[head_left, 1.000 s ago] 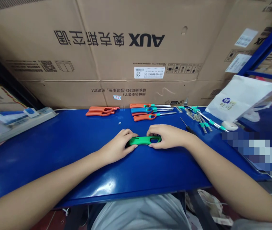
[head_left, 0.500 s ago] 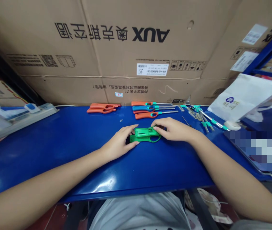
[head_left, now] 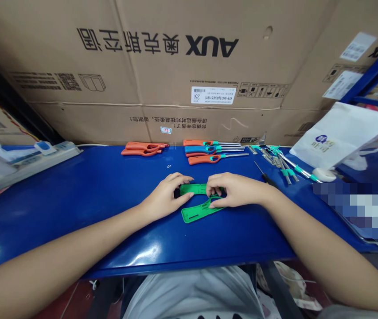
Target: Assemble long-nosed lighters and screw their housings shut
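Note:
Two halves of a green lighter casing lie apart, one behind the other, on the blue table. The far half (head_left: 192, 189) has its left end between the thumb and fingers of my left hand (head_left: 167, 195). My right hand (head_left: 231, 189) reaches over both pieces with its fingers curled, covering the right part of the far half. Its thumb is on the near half (head_left: 197, 212), by the trigger loop. This near half lies slanted, its hollow inner side facing up. Close to my right wrist is a screwdriver (head_left: 268, 179), its handle partly hidden.
Orange lighter casings (head_left: 144, 149) sit at the back. Beside them lie several assembled lighters (head_left: 205, 158) with metal tubes. Metal and teal parts (head_left: 285, 168) are scattered at right, near a white bag (head_left: 338, 133). A power strip (head_left: 29, 166) is at left; a cardboard box (head_left: 155, 88) stands behind.
The green casing halves, close together before, are now separated. The near half has moved toward me and tilted, its inside showing. My right hand has shifted down, uncovering more of the screwdriver.

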`<action>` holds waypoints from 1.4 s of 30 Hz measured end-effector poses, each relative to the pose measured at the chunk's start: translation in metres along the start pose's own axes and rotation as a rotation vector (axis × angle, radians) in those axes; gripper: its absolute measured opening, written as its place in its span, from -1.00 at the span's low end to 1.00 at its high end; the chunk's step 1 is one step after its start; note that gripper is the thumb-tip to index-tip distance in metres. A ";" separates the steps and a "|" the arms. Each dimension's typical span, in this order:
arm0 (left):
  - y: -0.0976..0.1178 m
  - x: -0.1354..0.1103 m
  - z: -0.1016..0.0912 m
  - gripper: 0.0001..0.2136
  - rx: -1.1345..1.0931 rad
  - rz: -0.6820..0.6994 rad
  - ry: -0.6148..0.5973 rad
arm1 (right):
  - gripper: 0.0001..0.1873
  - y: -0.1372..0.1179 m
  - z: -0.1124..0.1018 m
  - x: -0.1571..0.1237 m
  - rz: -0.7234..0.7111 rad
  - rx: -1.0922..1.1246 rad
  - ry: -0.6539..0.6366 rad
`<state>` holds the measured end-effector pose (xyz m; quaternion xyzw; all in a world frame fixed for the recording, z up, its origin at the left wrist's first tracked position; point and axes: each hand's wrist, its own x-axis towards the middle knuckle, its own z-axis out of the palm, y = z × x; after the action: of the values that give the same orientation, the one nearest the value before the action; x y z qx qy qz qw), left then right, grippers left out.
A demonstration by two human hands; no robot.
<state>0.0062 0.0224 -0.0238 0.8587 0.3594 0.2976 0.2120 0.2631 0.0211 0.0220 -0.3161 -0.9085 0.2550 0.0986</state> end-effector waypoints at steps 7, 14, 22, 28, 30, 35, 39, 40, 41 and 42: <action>0.009 -0.002 -0.007 -0.84 -0.008 0.126 -0.005 | -0.75 0.002 -0.008 -0.006 0.050 -0.117 0.044; 0.013 -0.004 -0.009 -0.70 0.119 0.149 -0.177 | -0.93 0.007 -0.005 -0.004 0.056 -0.171 -0.018; 0.005 0.000 -0.009 -0.83 0.003 0.129 -0.131 | -0.88 0.008 -0.004 -0.005 0.050 -0.175 -0.016; 0.002 0.001 -0.008 -0.85 -0.019 0.120 -0.114 | -0.86 0.006 -0.003 -0.005 0.052 -0.173 -0.020; 0.002 0.001 -0.008 -0.85 -0.019 0.123 -0.115 | -0.85 0.005 -0.003 -0.005 0.056 -0.173 -0.026; 0.002 0.001 -0.010 -0.82 0.015 0.143 -0.129 | -0.86 0.004 -0.003 -0.005 0.062 -0.168 -0.035; 0.004 0.001 -0.011 -0.79 0.055 0.142 -0.158 | -0.90 0.002 -0.003 -0.004 0.054 -0.166 -0.032; 0.004 0.001 -0.012 -0.78 0.067 0.138 -0.167 | -0.90 0.002 -0.003 -0.004 0.053 -0.165 -0.032; 0.004 0.001 -0.012 -0.77 0.078 0.134 -0.176 | -0.90 0.002 -0.002 -0.004 0.052 -0.164 -0.031; 0.004 0.001 -0.012 -0.76 0.087 0.132 -0.182 | -0.90 0.002 -0.002 -0.004 0.050 -0.163 -0.030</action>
<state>0.0008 0.0219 -0.0123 0.9124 0.2937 0.2157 0.1862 0.2676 0.0208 0.0228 -0.3417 -0.9194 0.1875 0.0525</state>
